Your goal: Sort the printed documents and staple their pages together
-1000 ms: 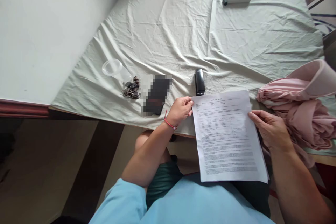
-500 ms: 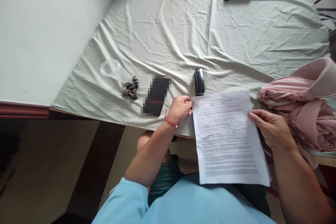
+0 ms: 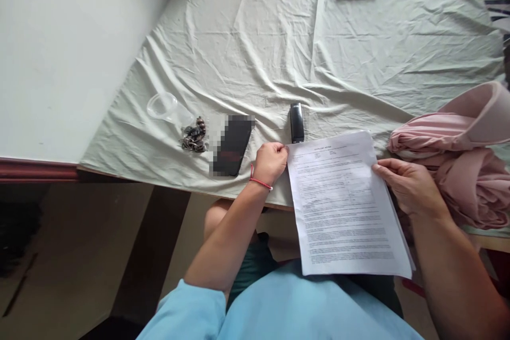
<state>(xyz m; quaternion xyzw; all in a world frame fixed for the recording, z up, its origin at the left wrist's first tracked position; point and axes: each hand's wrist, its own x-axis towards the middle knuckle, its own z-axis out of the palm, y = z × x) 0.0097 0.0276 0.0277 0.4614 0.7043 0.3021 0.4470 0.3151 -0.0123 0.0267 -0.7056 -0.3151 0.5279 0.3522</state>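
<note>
Left hand (image 3: 272, 163) pinches papers (image 3: 338, 212) at top-left corner; right hand (image 3: 414, 187) grips right edge (stapler (image 3: 296, 123) just beyond).

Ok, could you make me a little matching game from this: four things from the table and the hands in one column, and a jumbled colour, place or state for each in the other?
Things
1. printed sheets
2. stapler
3. plastic cup
4. fabric bundle

Descriptions
A. pink and bunched up
B. see-through, farthest left of the four
C. held at the edges by the left hand and right hand
D. mostly black

Right pairs: 1-C, 2-D, 3-B, 4-A
</note>
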